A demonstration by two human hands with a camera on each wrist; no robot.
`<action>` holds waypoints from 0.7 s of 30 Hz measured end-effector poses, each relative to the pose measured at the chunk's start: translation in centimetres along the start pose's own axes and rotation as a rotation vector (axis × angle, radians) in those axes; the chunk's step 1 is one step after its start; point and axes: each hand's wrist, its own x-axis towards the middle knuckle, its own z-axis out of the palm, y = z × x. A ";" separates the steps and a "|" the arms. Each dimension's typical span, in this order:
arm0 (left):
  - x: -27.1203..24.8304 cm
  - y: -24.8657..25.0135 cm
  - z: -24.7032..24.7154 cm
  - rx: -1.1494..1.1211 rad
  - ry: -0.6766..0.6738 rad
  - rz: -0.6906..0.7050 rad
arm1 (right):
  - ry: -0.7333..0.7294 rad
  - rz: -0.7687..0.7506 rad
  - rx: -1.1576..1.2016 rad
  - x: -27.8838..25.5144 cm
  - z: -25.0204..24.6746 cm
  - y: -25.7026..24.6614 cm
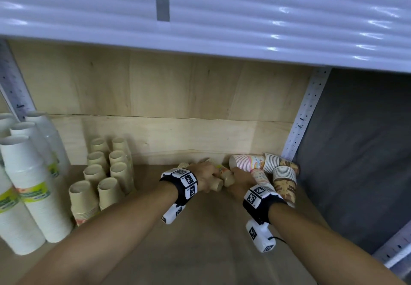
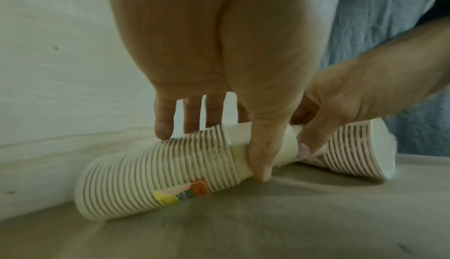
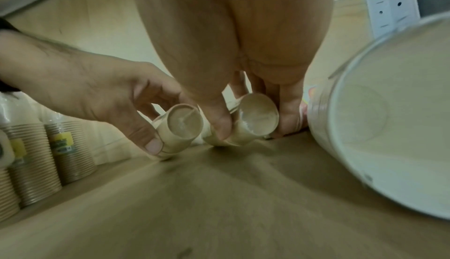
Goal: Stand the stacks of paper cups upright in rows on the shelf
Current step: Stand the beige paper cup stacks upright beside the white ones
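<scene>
Left hand is wrapping the narrow end of one lying beige cup stack, thumb in front, fingers reaching over the back. Right hand is gripping a second beige stack the same way, thumb and fingers curled round it near the base. Both stacks are lying on the shelf board, side by side, closed bottoms pointing toward the person, rims toward the back panel.

To the right, a pile of patterned stacks is lying jumbled in the corner, just beside the right hand. To the left, two rows of beige stacks are standing upright already, with taller white stacks beyond them.

Judgement for doing this step well:
- Keep the grip near the narrow end but support the sleeve further along while tipping up, else the stack may bend or slide apart.
- Swing the rims up, bottoms down, to match the standing rows.
- Set them at the front of the beige rows, touching neighbours, without knocking them.
- Watch the right wrist against the jumbled pile.
</scene>
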 end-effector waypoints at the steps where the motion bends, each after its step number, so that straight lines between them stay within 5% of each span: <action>1: -0.2 0.1 -0.4 0.011 0.017 -0.005 | 0.011 -0.007 0.005 -0.7 -0.6 -0.1; 21: -5.8 0.7 -5.1 -0.212 0.264 -0.173 | 0.113 -0.121 -0.045 -2.1 -5.3 -5.1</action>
